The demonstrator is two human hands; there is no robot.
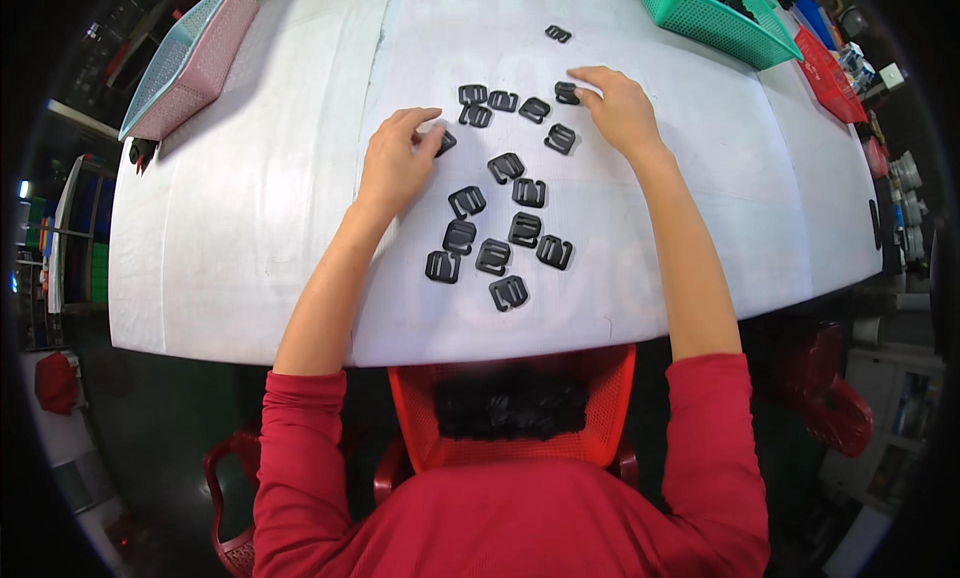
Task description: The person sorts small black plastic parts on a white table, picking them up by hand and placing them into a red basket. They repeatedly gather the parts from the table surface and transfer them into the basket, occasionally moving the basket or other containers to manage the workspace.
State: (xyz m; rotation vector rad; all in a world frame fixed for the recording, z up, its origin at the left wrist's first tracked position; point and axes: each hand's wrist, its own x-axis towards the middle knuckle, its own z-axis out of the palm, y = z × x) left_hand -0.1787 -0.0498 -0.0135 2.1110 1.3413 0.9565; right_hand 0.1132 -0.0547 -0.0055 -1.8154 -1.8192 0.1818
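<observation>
Small black plastic slide buckles lie loosely scattered over the middle of the white-covered table [270, 198]. At the left of the group, my left hand [398, 160] has its fingers apart, and one buckle [448, 142] shows just past the thumb, partly hidden by it. Farther right and higher, my right hand [622, 113] spreads thumb and forefinger beside another buckle [566, 93]; whether it touches the piece I cannot tell. Between the hands are several buckles, including a close pair [473, 95]. Nearer me more of them sit in a loose cluster [493, 257].
A single buckle [558, 34] lies apart at the far side. Pink and blue baskets [205, 63] stand far left; a green basket [730, 28] of black pieces and a red tray [832, 78] stand far right. Below the table's near edge, a red basket [412, 403] holds dark pieces.
</observation>
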